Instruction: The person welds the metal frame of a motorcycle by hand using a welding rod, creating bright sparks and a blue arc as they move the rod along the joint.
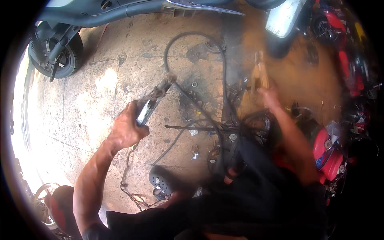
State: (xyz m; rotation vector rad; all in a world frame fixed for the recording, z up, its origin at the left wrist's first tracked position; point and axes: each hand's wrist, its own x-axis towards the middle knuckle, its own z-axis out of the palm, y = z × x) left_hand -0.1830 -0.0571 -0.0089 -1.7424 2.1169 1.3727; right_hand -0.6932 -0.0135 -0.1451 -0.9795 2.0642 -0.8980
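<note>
My left hand (127, 128) is closed round a flat metal piece (154, 98), shiny near my fingers and caked with brown grime toward its far end. The piece slants up and to the right above the floor. Over on the right, my right hand (270, 98) grips a tan, stick-like tool (262, 72) that points away from me. Blur hides the exact kind of this tool. The two held things are well apart.
A black hose (195, 33) loops over the stained tiled floor (88, 120). A motor scooter's wheel (64, 56) stands far left. Red machine parts (326, 154) crowd the right side. Near my feet lie a dark clog (160, 180), a thin rod (192, 128) and a chain-like cord (125, 176).
</note>
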